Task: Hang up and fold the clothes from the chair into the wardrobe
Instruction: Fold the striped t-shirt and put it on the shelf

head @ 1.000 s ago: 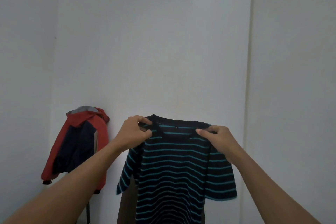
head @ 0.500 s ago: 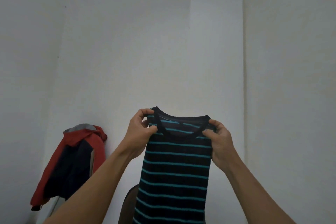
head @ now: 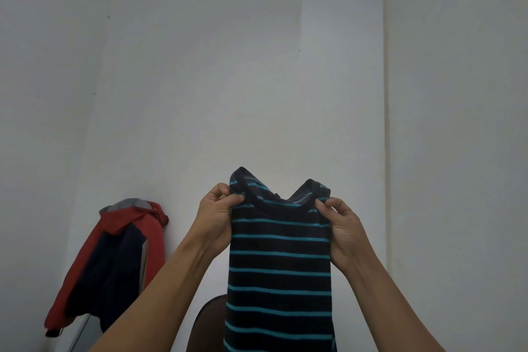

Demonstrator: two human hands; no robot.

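1. Striped shirt (head: 280,260): dark, near-black knit with thin turquoise bands running across. It is held up in the air in front of the white wall (head: 200,80), low and centre in the head view. It hangs straight down as a narrow column between the two hands, and its lower part runs out of the bottom edge. The neckline is uppermost and sags in the middle, with its two shoulder points standing up on either side. No sleeves show.
2. Left hand (head: 215,218): raised at the shirt's left shoulder. Its fingers are curled in and its thumb is set against them, pinching the fabric just beside the collar. The bare forearm slants down to the lower left.
3. Right hand (head: 344,230): raised at the shirt's right shoulder, level with the other hand. Thumb and fingertips nip the fabric edge below the collar point. The bare forearm slants down to the lower right.
4. Chair (head: 207,323): only a dark rounded back shows, low behind the shirt and partly hidden by it.
5. Jacket (head: 114,260): red with navy panels and grey at the neck. It hangs against the wall, well apart to the left. What it hangs on cannot be told.
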